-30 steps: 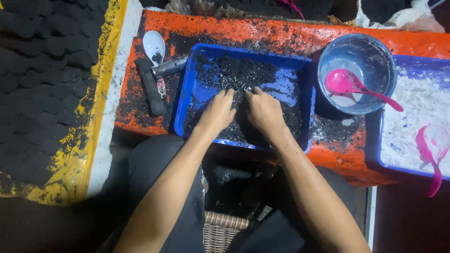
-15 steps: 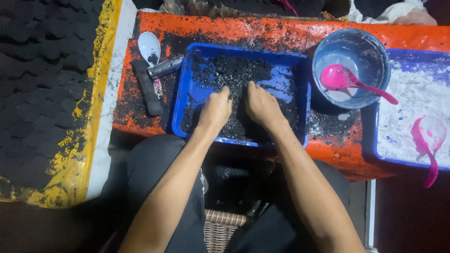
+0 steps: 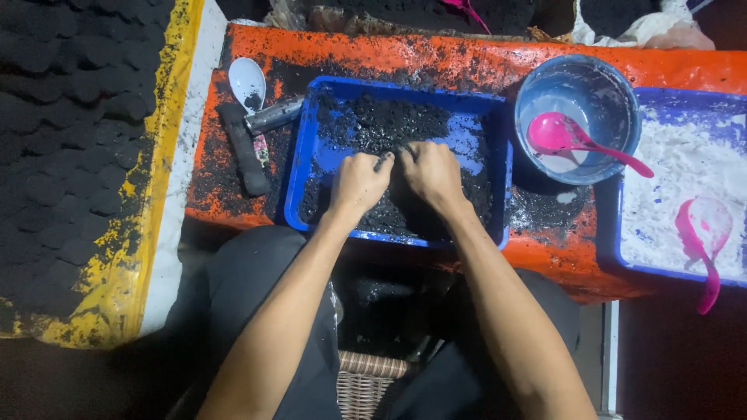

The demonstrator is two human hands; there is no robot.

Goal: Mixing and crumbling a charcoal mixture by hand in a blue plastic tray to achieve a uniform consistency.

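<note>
A blue tray (image 3: 299, 169) on the orange table holds a wet black crumbly mix (image 3: 381, 124). Both my hands are inside it, side by side near the middle. My left hand (image 3: 357, 183) has its fingers curled into the black mix, pinching some of it. My right hand (image 3: 428, 173) lies next to it with its fingers bent down into the same heap, fingertips almost touching the left ones. Both hands are smeared with black grains.
Left of the tray lie a white spoon (image 3: 247, 81), a black stick (image 3: 243, 149) and a metal tube (image 3: 273, 114). To the right stand a blue bowl (image 3: 615, 93) with a pink spoon (image 3: 572, 140) and a tray of white powder (image 3: 677, 187) with another pink spoon (image 3: 704, 237). Black lumps (image 3: 70, 132) cover a yellow-edged sheet at left.
My hands have drawn together at the tray's middle. The fingers went from stretched flat over the mix to curled into it.
</note>
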